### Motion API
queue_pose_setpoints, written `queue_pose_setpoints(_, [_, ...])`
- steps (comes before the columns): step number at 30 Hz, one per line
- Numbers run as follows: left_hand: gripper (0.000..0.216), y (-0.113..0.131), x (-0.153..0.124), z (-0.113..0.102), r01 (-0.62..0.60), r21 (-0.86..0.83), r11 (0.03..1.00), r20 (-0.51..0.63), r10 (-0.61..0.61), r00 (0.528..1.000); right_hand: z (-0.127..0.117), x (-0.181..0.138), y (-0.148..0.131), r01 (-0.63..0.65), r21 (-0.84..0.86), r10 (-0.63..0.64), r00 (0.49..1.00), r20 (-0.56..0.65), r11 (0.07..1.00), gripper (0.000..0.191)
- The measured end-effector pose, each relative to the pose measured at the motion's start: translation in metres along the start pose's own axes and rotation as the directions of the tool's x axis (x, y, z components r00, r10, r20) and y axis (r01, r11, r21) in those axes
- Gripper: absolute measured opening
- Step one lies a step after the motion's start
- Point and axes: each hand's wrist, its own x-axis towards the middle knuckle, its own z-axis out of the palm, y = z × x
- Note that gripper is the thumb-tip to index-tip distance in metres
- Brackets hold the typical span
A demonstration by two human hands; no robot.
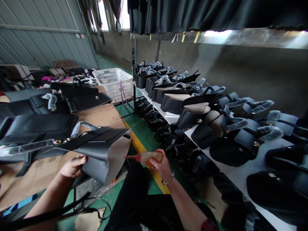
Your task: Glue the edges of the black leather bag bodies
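My left hand point(73, 166) grips the lower side of a black leather handbag piece point(96, 147), thumb on the outside. The piece is bent into an open shape, its beige inner side point(119, 154) facing right, and a plastic-wrapped handle point(84, 125) rises from it. In my right hand point(162, 165) is a squeeze bottle point(151, 157) of amber liquid, fingers wrapped round its body. Its red nozzle point(134, 157) points left, with the tip close to the piece's open edge; whether they touch I cannot tell.
More black bag parts point(38, 125) lie on the cardboard-topped table point(108, 115) at left. A white plastic basket point(115, 85) stands behind it. Along the right runs a rack with a white shelf point(231, 173), carrying many black handbags point(223, 141); others fill the level below.
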Motion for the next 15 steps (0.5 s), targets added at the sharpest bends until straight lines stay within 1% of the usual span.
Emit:
queue_pose_setpoints(2, [0.036, 0.000, 0.000, 0.001, 0.008, -0.004, 1.000, -0.042, -0.008, 0.999, 0.000, -0.003, 0.002, 0.004, 0.001, -0.004, 1.000, 0.017, 1.000, 0.045])
queue_pose_setpoints(5, [0.040, 0.004, -0.004, 0.009, 0.020, -0.013, 1.000, -0.077, -0.021, 0.997, 0.000, -0.002, 0.002, 0.082, -0.026, -0.082, 0.997, -0.001, 0.996, 0.043])
queue_pose_setpoints(9, [0.042, 0.013, -0.012, 0.025, 0.057, -0.009, 0.998, -0.086, -0.058, 0.995, 0.002, 0.006, -0.005, 0.178, -0.070, -0.182, 0.981, -0.069, 0.982, 0.040])
queue_pose_setpoints(12, [0.043, 0.019, -0.018, 0.036, 0.057, -0.003, 0.998, -0.091, -0.057, 0.994, 0.004, 0.012, -0.010, 0.212, -0.071, -0.218, 0.970, -0.104, 0.975, 0.042])
queue_pose_setpoints(15, [0.043, 0.021, -0.019, 0.042, 0.042, -0.001, 0.999, -0.086, -0.042, 0.995, 0.006, 0.016, -0.011, 0.234, -0.091, -0.244, 0.961, -0.129, 0.968, 0.042])
